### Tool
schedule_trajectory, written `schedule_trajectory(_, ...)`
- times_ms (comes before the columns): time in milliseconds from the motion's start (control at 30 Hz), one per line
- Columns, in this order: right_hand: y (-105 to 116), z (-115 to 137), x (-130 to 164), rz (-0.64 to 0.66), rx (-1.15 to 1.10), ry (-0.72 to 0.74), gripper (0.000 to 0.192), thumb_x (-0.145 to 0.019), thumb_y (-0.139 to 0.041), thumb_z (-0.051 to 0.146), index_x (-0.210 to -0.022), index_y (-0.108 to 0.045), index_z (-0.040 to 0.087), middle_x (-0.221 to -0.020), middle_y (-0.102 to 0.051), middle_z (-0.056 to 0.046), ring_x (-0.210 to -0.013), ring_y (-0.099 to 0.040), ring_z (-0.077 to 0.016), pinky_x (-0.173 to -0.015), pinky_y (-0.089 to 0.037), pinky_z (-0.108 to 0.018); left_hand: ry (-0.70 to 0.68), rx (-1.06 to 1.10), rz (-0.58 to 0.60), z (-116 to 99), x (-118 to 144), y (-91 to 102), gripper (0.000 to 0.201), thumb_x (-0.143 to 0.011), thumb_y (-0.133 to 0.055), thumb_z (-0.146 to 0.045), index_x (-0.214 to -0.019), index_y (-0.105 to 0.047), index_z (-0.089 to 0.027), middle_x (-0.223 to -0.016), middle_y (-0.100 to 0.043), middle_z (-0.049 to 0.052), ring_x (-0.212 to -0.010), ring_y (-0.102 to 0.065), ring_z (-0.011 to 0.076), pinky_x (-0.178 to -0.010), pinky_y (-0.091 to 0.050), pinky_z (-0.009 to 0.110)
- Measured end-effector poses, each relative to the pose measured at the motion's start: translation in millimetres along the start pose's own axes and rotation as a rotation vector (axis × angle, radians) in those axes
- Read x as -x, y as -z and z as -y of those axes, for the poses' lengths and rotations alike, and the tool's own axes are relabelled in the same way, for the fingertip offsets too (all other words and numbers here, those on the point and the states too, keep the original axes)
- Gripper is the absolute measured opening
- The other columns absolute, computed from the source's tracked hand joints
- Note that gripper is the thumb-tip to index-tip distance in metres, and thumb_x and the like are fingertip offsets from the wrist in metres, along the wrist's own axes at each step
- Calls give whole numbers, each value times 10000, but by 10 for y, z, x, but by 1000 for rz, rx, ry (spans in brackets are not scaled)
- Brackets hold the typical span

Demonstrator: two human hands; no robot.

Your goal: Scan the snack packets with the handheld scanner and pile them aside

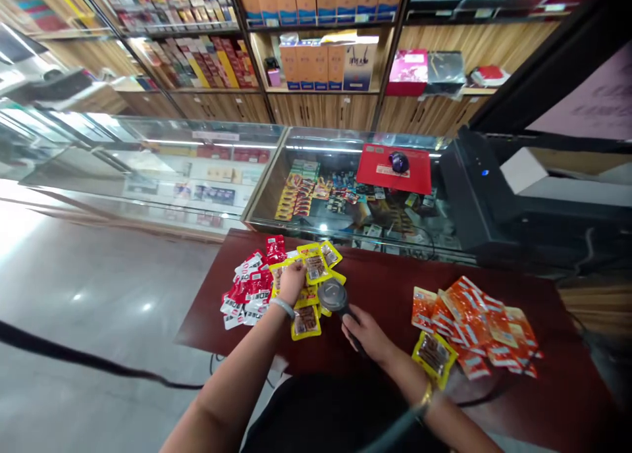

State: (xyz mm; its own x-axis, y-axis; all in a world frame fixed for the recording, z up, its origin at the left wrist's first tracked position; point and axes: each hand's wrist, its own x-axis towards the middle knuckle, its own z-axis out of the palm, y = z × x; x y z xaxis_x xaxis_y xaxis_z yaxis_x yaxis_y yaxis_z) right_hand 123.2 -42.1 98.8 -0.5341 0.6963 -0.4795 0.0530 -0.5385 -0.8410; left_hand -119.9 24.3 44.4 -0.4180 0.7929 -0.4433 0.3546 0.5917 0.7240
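Note:
My left hand (292,283), with a pale bangle at the wrist, is closed on a yellow snack packet (278,273) in a loose pile of similar yellow packets. My right hand (369,336) grips the handle of a dark barcode scanner (334,295). The scanner's round head is just right of my left hand, over the yellow pile. Left of that pile lies a heap of red and white packets (249,282). To the right of my right hand is a heap of orange packets (474,318), with one yellow packet (434,355) at its near edge. My left fingertips are partly hidden.
The packets lie on a dark red-brown table (375,275). Beyond it stands a glass display counter (306,209) bearing a red mat (370,166) and a dark mouse (399,162). A black machine (523,222) with an open white box (533,173) occupies the right. Stocked shelves line the back.

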Motion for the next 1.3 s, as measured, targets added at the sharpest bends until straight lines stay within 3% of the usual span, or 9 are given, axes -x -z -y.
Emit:
schedule_trajectory(267,87,-145,172,-86,-33,-33,593,-753,-598,793,-863,-479,223,-546,-491,92,-365,-369,-61,-361,-294,-201,-33,-482,2,-191,-113,187,316,-906,-494,-415,-795,-684,-189,-715,-716,100,-737,-696,238,-665,-445,285)
schedule_trajectory(400,153,-213,294,-145,-61,-46,603,-735,-602,804,-849,-473,225,-559,-503,87,-373,-374,-61,-366,-292,-196,-23,-595,-53,-275,-141,164,227,-884,-527,-352,-943,-653,-172,-911,-741,161,-899,-711,300,-719,-457,321)
schedule_trajectory(533,253,-295,444,-190,-97,-30,582,-755,-599,787,-840,-477,223,-564,-498,85,-393,-386,-63,-379,-293,-190,-71,-623,-108,-359,-48,26,313,-898,-531,-350,-1150,-550,-163,-1022,-722,181,-943,-705,324,-739,-468,348)
schedule_trajectory(633,360,-364,577,-240,-119,-22,575,-761,-602,778,-843,-485,221,-564,-497,85,-403,-386,-64,-390,-302,-191,-163,-628,-86,-470,82,-229,320,-933,-494,-349,-1196,-514,-168,-1058,-710,177,-959,-699,311,-765,-473,352)
schedule_trajectory(767,523,-481,790,-333,-142,-7,580,-763,-586,788,-835,-489,220,-555,-498,87,-404,-382,-65,-393,-313,-195,-298,-631,36,-621,318,-768,287,-940,-499,-311,-1187,-529,-167,-1094,-697,160,-971,-686,284,-788,-474,344)
schedule_trajectory(933,716,-642,1110,-434,-199,24,579,-768,-575,794,-833,-482,226,-555,-498,84,-400,-388,-69,-395,-306,-205,-521,-569,390,-672,754,-1540,140,-909,-551,-248,-1000,-645,-198,-1009,-714,93,-940,-665,206,-857,-473,297)
schedule_trajectory(1067,852,-784,1368,-528,-258,23,574,-770,-571,793,-808,-471,228,-545,-499,74,-392,-400,-77,-398,-303,-218,-620,-468,704,-626,1119,-2066,149,-822,-626,-189,-929,-730,-191,-978,-745,93,-901,-672,206,-864,-491,294)
schedule_trajectory(1167,942,-913,1533,-598,-305,33,563,-777,-587,772,-832,-498,219,-557,-512,65,-401,-409,-79,-405,-300,-216,-577,-498,834,-584,1326,-2362,110,-780,-646,-153,-811,-751,-160,-845,-749,99,-786,-677,208,-796,-505,302)
schedule_trajectory(1300,1041,-1063,1699,-687,-383,11,606,-743,-630,775,-933,-540,206,-562,-522,63,-424,-430,-86,-421,-310,-210,-296,-522,888,-559,1500,-2594,65,-753,-666,-141,-749,-728,-122,-661,-696,79,-610,-633,182,-622,-481,276)
